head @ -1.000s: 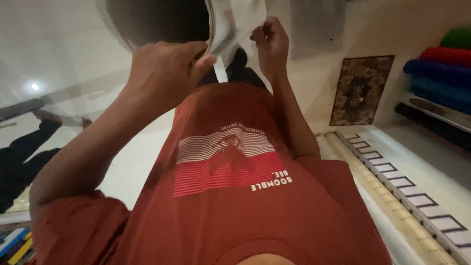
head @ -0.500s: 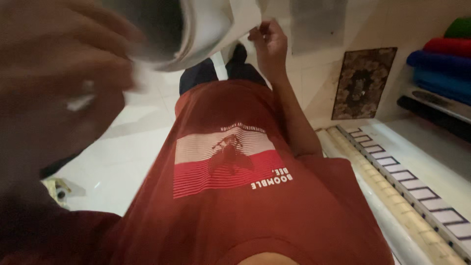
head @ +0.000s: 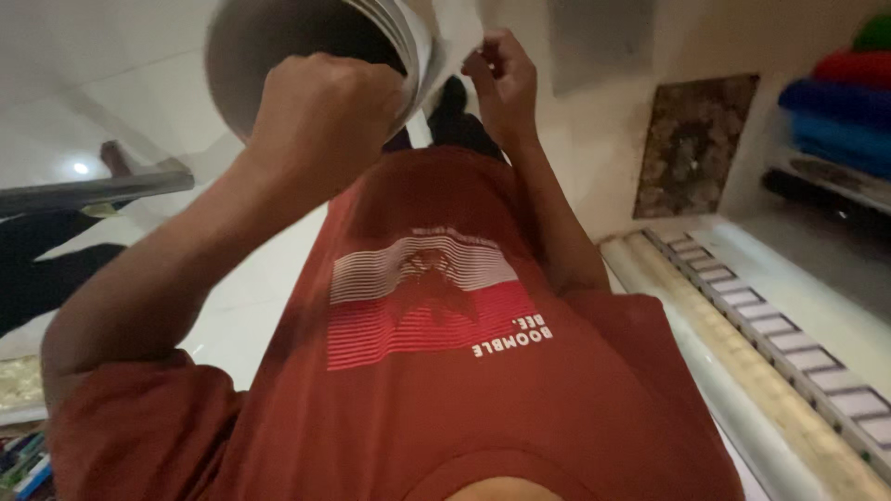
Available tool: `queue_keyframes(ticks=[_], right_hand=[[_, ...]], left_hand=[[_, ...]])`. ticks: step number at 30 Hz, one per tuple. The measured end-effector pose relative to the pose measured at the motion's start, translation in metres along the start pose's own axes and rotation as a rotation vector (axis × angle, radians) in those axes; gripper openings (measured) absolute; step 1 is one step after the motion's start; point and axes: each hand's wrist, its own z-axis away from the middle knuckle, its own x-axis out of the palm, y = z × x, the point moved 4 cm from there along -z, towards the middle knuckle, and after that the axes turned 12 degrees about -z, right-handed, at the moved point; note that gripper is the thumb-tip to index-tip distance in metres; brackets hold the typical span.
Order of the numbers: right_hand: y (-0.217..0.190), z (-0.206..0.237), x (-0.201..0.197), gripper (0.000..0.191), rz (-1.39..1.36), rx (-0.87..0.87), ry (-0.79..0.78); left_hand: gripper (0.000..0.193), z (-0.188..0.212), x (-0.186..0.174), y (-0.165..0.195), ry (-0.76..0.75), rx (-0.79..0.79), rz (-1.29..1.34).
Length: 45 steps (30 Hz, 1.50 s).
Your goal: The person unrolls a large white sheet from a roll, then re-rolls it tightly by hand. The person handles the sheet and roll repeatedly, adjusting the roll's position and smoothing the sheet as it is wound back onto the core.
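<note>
At upper centre of the frame, the left hand (head: 325, 116) is clenched on the rim of a rolled white sheet (head: 408, 42) forming a tube. Just right of it, the right hand (head: 504, 79) pinches the sheet's loose edge. Below both, a red shirt (head: 445, 371) fills the lower frame.

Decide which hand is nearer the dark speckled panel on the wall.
Right. The right hand is raised just left of the dark speckled panel, apart from it; the left hand grips the white roll farther left.
</note>
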Motion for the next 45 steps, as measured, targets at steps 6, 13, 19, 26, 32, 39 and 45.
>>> queue_keyframes(ticks=[6,13,19,26,32,39,45], right_hand=[[0.001,-0.004,-0.002,0.014,-0.024,0.004,0.072],[0.007,-0.009,-0.02,0.014,-0.094,0.021,0.067],[0.009,-0.004,-0.014,0.014,-0.161,-0.022,0.022],[0.01,0.0,-0.008,0.011,-0.152,0.01,0.067],[0.01,-0.003,-0.009,0.011,-0.102,0.02,0.132],[0.004,-0.002,-0.014,0.019,-0.082,0.022,0.08],[0.002,-0.002,-0.014,0.019,-0.057,-0.033,0.043]], left_hand=[[0.021,0.007,-0.106,-0.014,0.064,0.134,-0.089],[0.044,0.033,-0.167,0.023,-0.039,0.095,-0.019],[0.057,0.012,-0.033,0.006,0.114,-0.016,-0.068],[0.009,-0.006,0.008,-0.001,0.036,-0.013,-0.017],[0.016,-0.024,-0.099,0.005,-0.019,0.154,-0.15],[0.028,0.003,-0.141,0.001,0.006,0.15,-0.004],[0.041,-0.031,-0.099,0.024,0.06,0.078,0.006]])
